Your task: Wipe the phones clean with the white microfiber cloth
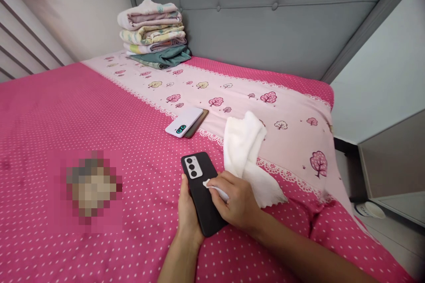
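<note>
A black smartphone [206, 205] lies back side up in my left hand [188, 208], with its light camera block and three lenses at the upper left. The fingers grip it along its left edge; those underneath are hidden. My right hand [234, 199] is closed over the phone's back, pinching a small white wipe [223, 194] against it. Just beyond my right hand, a larger white cloth [244, 139] lies crumpled on the bed. Farther off, a pale lilac smartphone [186, 119] partly overlaps a brownish phone-like slab [196, 129].
The bed is spread with a pink dotted sheet [133, 132]. Folded cloths [152, 31] are stacked near the grey padded headboard [249, 22]. A pixelated item [94, 185] lies at left. Beyond the bed's right edge, a white bowl-like container [370, 210] stands lower down.
</note>
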